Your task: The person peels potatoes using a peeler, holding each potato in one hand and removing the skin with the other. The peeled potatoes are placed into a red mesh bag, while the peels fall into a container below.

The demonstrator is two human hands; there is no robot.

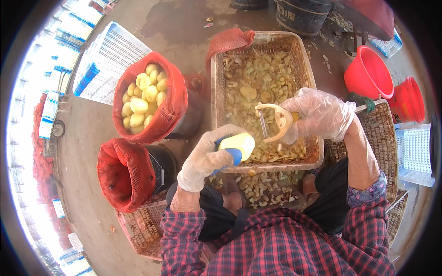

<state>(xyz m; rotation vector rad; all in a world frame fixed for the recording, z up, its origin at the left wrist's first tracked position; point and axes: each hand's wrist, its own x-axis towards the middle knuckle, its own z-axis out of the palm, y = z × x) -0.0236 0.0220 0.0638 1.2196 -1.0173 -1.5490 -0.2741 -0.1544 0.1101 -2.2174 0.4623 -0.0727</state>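
A peeled yellow potato [243, 144] is gripped in my left hand [210, 151], which wears a whitish knit glove with blue on the gripping side. To the right, my right hand [310, 110], in a clear plastic glove, holds a cream Y-shaped peeler [276, 122]. Its metal blade faces the potato, with a gap between them. Both hands are above the near part of a dirty plastic crate [312, 79]. Peelings [276, 74] cover the crate's bottom, and a peeled potato [248, 92] lies among them.
At left, a red mesh sack [179, 107] full of peeled potatoes lines a bucket. Nearer stands another red mesh sack [131, 172] in a black bucket [162, 162]. White crates [114, 51] stand behind. Red buckets [371, 72] are at right. Peelings also litter the floor between my feet.
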